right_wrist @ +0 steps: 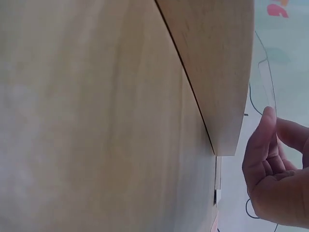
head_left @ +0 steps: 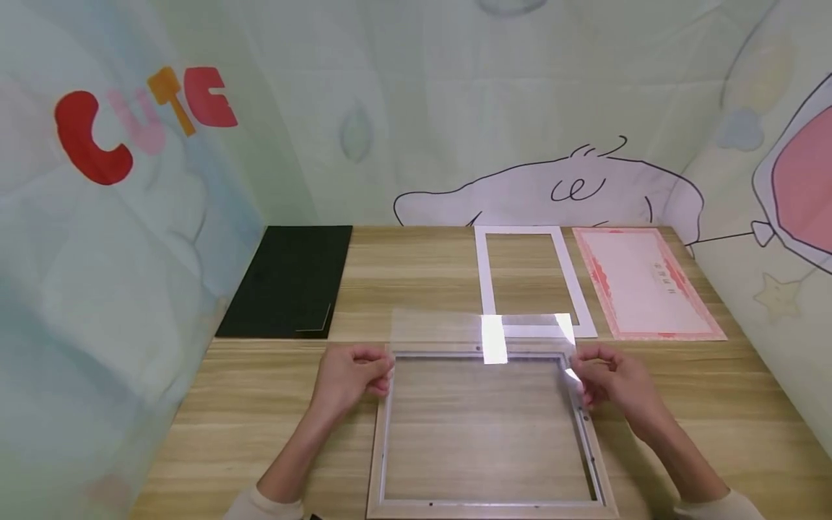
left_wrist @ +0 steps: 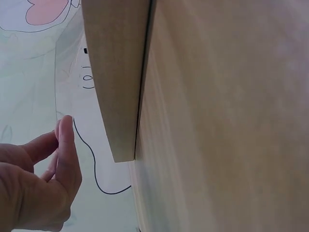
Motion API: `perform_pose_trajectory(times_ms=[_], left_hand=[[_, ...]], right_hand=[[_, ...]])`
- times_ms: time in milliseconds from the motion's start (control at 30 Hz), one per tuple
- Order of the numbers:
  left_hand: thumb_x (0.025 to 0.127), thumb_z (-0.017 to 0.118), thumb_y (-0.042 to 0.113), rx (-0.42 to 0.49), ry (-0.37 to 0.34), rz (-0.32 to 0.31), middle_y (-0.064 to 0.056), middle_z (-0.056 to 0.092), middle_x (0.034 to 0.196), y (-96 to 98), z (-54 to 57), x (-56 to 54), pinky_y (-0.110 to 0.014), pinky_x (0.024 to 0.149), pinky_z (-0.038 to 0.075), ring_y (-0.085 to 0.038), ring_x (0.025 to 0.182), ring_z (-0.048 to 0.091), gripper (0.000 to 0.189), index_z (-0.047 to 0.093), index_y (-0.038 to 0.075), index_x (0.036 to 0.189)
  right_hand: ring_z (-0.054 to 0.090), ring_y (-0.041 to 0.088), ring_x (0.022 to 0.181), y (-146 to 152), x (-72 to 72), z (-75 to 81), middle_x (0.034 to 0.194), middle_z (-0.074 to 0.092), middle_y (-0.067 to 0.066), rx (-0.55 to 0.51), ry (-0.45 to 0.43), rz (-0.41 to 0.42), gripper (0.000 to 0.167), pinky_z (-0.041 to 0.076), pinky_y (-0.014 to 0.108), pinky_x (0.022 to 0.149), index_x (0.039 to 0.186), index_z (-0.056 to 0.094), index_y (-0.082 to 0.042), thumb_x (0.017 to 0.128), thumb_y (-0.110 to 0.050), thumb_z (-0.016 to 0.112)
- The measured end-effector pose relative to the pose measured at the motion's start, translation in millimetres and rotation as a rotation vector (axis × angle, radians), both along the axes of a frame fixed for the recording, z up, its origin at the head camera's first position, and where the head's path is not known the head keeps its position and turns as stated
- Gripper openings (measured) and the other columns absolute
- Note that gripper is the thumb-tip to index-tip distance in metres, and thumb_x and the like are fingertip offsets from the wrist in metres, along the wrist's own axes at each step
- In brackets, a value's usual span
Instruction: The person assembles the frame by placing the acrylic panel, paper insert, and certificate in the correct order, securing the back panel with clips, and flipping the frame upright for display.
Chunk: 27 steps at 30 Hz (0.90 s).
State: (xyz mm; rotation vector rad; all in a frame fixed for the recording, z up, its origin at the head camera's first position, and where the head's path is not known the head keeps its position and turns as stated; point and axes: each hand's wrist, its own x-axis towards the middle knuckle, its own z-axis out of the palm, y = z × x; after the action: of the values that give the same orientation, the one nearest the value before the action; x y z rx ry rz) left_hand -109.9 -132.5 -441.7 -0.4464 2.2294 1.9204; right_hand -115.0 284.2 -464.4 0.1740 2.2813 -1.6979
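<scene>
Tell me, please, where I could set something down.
Bare table shows between black board and white mat, left of the left hand, and right of the right hand. The middle is crowded: both hands hold the clear sheet over the wooden frame.

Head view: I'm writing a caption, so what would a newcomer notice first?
Probably the bright glare on the clear sheet, held between the left hand and right hand over the wooden frame, front centre. The colourful CUTE lettering at upper left would likely come next.
</scene>
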Motion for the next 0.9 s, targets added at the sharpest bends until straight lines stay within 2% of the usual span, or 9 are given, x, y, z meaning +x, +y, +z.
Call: perform_pose_trajectory(times_ms=[200,433,633,900], left_hand=[[0.087,0.075,0.001,-0.045,-0.026,-0.021,-0.014,0.074,0.076,-3.3,-0.4,7.6,-0.038,0.061,0.063,-0.018,0.059,0.070,0.008,0.075,-0.005,0.092],[0.086,0.075,0.001,-0.133,-0.047,-0.048,-0.012,0.072,0.072,-6.1,-0.8,12.6,-0.038,0.060,0.062,-0.017,0.058,0.069,0.005,0.075,-0.003,0.088],[0.086,0.075,0.002,-0.214,-0.030,-0.081,-0.010,0.072,0.068,-4.9,-3.3,14.7,-0.036,0.056,0.061,-0.018,0.057,0.070,0.004,0.075,-0.001,0.085],[0.086,0.074,0.001,-0.235,-0.017,-0.097,-0.009,0.071,0.065,-1.6,-6.0,15.6,-0.035,0.055,0.061,-0.018,0.055,0.069,0.004,0.075,-0.001,0.083]], right_hand=[[0.060,0.012,0.055,-0.5,3.4,-1.0,0.067,0.066,0.000,0.016,-0.008,0.025,0.041,0.054,0.034,0.051,0.113,0.060,0.007,0.096,-0.030,0.069],[0.060,0.013,0.057,-0.6,8.4,-3.5,0.070,0.066,0.002,0.013,-0.017,0.067,0.035,0.057,0.035,0.052,0.110,0.062,0.009,0.096,-0.022,0.068],[0.061,0.014,0.057,-0.8,10.9,-5.5,0.071,0.067,0.005,0.019,-0.018,0.090,0.032,0.058,0.037,0.052,0.107,0.062,0.009,0.095,-0.020,0.069],[0.061,0.014,0.057,1.0,13.6,-6.5,0.071,0.067,0.005,0.012,-0.014,0.095,0.032,0.058,0.037,0.053,0.108,0.062,0.009,0.095,-0.020,0.069]])
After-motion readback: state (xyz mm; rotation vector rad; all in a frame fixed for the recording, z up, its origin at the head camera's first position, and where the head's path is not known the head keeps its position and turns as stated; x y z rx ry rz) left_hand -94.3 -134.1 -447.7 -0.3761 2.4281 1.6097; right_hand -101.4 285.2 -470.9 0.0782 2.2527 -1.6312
